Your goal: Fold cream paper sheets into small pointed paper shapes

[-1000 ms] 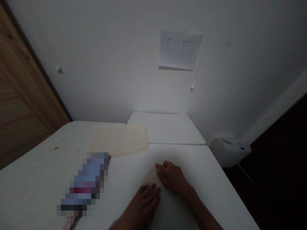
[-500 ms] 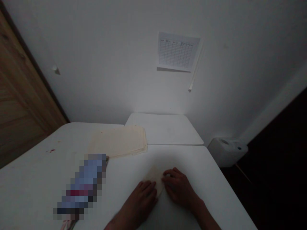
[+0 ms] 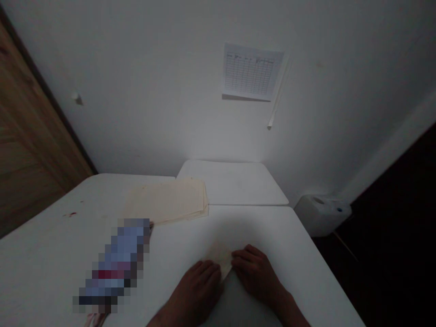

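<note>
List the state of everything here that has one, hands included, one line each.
Cream piece: lying on the white table, partly covered; folds unclear.
Left hand: palm down, resting on the piece.
Right hand: curled, at the piece's right edge.
Cream sheets: stacked flat, edges uneven.
Printed sheet: on the wall, ruled as a grid.
Pixelated item: lying slantwise, details masked.
White container: past the table's right edge, contents unclear.

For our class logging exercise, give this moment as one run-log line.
left hand: on small cream paper piece | right hand: at its right edge | cream paper stack: on white tabletop
</note>
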Demonstrator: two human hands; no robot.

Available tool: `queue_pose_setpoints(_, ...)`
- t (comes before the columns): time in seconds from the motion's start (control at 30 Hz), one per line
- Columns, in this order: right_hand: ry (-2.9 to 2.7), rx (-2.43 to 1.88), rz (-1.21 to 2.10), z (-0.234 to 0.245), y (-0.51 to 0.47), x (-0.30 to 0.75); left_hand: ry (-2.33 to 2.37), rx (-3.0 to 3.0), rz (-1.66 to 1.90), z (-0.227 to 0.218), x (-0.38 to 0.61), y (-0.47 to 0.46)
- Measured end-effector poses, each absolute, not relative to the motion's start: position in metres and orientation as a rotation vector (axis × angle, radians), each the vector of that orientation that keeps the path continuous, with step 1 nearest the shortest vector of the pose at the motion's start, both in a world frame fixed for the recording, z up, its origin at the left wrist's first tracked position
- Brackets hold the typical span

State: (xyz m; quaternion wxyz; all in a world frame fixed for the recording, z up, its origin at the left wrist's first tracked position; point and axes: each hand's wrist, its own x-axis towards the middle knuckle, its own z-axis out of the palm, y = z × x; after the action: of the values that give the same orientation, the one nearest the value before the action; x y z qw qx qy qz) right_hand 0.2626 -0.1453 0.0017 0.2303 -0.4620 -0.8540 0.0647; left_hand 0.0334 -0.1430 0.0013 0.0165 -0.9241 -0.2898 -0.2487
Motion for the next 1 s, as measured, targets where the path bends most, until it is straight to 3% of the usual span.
queue_pose_setpoints(1.0, -2.076, -1.314, 0.173, -0.018, -0.143, 0.265, -1.441, -2.782, -1.159, -0.004, 0.01, -0.123)
